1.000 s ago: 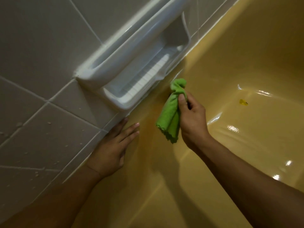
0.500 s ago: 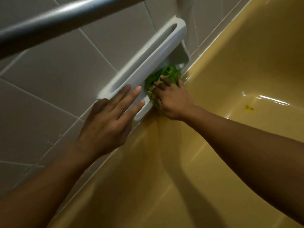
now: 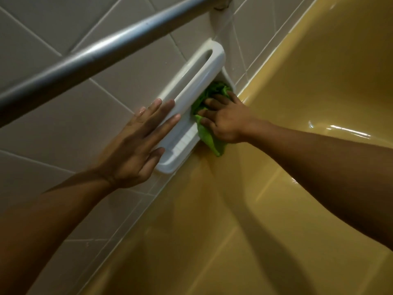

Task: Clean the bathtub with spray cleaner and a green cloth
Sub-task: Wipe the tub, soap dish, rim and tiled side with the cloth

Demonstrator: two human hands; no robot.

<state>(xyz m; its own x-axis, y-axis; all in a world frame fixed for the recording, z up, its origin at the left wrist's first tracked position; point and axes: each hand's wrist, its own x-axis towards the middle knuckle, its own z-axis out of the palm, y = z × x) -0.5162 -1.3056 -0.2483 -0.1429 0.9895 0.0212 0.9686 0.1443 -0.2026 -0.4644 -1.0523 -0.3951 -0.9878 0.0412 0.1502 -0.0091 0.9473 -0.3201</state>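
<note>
Closest in, low in view: yellow tub [image 3: 212,241], glossy, sloping away to the right, shadowed under the arms. In from the lower left, left forearm [image 3: 53,220]; in from the right edge, right forearm [image 3: 319,167], crossing above the tub wall.

Further on, left hand [image 3: 136,145]: flat, fingers straight and spread apart, gripping nothing. Laid across the near end of a white dish [image 3: 178,145] set in the wall just above the tub rim, fingertips resting on the dish's long bar [image 3: 204,71].

Just beside it to the right, right hand [image 3: 227,122]: fingers bent and dug into a green cloth [image 3: 210,143], clamped on it and pressing it into the dish's hollow under the bar (thumb out of sight). Cloth bunched in two parts: one stuffed into the far end of the hollow beyond the fingers, the other hanging below the hand, over the dish's lip and in front of the tub rim. Between the two hands, a bare strip of the dish's ridged floor.

Around the dish, grey tiles [image 3: 53,135] with pale grout lines. Out past the right hand, tub floor with bright streaks of glare.

Up top, a grey metal rail [image 3: 102,54], slanting across the upper left, thick and blurred at the left edge, thinner toward the wall above the dish.
</note>
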